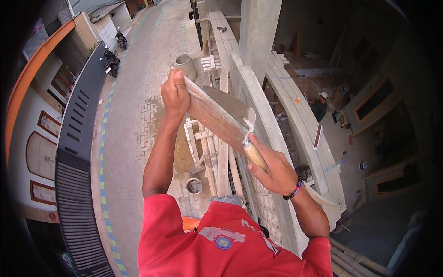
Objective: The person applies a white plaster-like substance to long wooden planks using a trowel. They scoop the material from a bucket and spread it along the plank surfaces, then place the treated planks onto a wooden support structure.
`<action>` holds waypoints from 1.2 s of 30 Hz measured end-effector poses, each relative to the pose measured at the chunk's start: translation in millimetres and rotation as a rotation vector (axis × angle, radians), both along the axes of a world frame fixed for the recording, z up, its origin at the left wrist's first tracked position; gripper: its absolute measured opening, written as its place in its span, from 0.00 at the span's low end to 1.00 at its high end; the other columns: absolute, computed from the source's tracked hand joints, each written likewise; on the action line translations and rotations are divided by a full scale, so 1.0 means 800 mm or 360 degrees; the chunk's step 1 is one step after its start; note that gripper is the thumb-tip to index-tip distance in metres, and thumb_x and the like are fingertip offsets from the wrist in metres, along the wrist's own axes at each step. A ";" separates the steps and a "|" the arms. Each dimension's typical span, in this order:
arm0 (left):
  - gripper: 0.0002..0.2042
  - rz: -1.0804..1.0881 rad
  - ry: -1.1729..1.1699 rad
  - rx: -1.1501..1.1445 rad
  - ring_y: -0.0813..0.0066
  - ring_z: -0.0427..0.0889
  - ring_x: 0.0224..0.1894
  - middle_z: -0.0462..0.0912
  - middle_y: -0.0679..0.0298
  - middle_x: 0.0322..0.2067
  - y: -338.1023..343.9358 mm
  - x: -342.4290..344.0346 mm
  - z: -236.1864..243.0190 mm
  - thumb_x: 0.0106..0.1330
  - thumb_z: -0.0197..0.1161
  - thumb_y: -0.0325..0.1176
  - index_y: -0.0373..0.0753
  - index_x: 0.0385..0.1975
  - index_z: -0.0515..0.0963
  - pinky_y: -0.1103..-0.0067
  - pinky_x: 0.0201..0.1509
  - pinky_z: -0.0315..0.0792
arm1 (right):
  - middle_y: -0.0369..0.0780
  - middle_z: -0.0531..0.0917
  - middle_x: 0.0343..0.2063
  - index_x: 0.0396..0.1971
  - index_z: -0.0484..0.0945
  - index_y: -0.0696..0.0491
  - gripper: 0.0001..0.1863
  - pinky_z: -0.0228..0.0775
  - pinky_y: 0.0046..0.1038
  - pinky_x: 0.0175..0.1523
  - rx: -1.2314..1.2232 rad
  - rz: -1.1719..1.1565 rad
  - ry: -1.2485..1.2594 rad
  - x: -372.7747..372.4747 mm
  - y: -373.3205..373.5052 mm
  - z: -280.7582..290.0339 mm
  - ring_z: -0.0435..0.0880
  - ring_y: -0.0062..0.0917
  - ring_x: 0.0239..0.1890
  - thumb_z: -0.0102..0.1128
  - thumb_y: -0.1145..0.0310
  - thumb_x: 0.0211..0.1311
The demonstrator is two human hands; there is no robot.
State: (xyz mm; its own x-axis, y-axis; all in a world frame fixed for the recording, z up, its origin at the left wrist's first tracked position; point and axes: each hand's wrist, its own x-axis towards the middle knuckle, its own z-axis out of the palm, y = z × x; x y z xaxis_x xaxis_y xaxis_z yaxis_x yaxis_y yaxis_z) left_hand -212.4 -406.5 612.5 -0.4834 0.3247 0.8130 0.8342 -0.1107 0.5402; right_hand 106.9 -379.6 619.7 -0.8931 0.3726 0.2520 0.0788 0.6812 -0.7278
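My left hand (175, 92) is closed round the upper left end of a flat wooden board (212, 117), which is held up tilted in front of me. In my right hand (275, 171) is a trowel (255, 156), gripped by its wooden handle. The trowel's grey, mortar-smeared blade (230, 102) lies along the board's upper edge, pointing up and left. Pale mortar coats the neck between blade and handle. Whether the blade touches the board along its whole length, I cannot tell.
A narrow concrete wall top (258, 101) and a pillar (259, 32) stand just right of the board. Below are a large cement-grey container (185, 65), a small bucket (194, 185) and timber scaffolding (223, 171). Another person (320, 107) is lower right; motorcycles (110, 62) stand along the paved street.
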 end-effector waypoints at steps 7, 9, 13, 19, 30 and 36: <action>0.21 0.0060 0.0003 0.0091 0.77 0.63 0.20 0.66 0.65 0.17 0.002 0.001 -0.001 0.76 0.40 0.43 0.35 0.28 0.74 0.76 0.25 0.60 | 0.58 0.74 0.52 0.63 0.58 0.63 0.34 0.67 0.37 0.57 0.0169 -0.0048 0.0328 -0.005 -0.001 0.005 0.75 0.50 0.53 0.58 0.73 0.57; 0.21 0.0064 0.0015 0.0121 0.77 0.63 0.20 0.67 0.64 0.17 0.001 0.002 0.002 0.76 0.40 0.43 0.34 0.27 0.74 0.76 0.25 0.60 | 0.58 0.74 0.52 0.63 0.58 0.64 0.34 0.67 0.36 0.57 0.0055 0.0063 0.0091 -0.005 0.008 0.011 0.75 0.49 0.53 0.58 0.74 0.57; 0.22 0.0038 -0.0012 0.0115 0.78 0.65 0.21 0.68 0.64 0.17 0.004 0.005 0.004 0.76 0.40 0.43 0.34 0.27 0.73 0.76 0.26 0.61 | 0.58 0.73 0.53 0.63 0.59 0.64 0.33 0.66 0.35 0.58 -0.0088 -0.0038 0.0263 -0.002 0.001 0.018 0.75 0.48 0.54 0.58 0.73 0.58; 0.22 0.0065 -0.0008 0.0064 0.76 0.65 0.21 0.69 0.62 0.18 -0.002 0.004 0.001 0.76 0.39 0.43 0.34 0.26 0.73 0.75 0.26 0.62 | 0.57 0.74 0.53 0.63 0.60 0.64 0.32 0.66 0.34 0.58 0.0049 0.0061 0.0276 -0.004 0.002 0.032 0.75 0.47 0.55 0.58 0.73 0.58; 0.23 0.0028 -0.0029 0.0128 0.77 0.65 0.21 0.67 0.64 0.16 0.003 0.010 0.001 0.76 0.38 0.44 0.34 0.27 0.73 0.75 0.26 0.61 | 0.57 0.75 0.51 0.63 0.60 0.62 0.32 0.66 0.37 0.57 0.0073 0.0013 0.0327 -0.019 0.002 0.039 0.75 0.50 0.53 0.57 0.70 0.59; 0.23 0.0013 -0.0039 0.0126 0.78 0.64 0.20 0.65 0.66 0.16 0.003 0.003 0.000 0.75 0.39 0.44 0.34 0.26 0.73 0.77 0.25 0.59 | 0.57 0.74 0.52 0.63 0.60 0.62 0.31 0.65 0.37 0.59 -0.0170 -0.0028 0.0317 -0.020 -0.002 0.041 0.74 0.50 0.54 0.56 0.70 0.60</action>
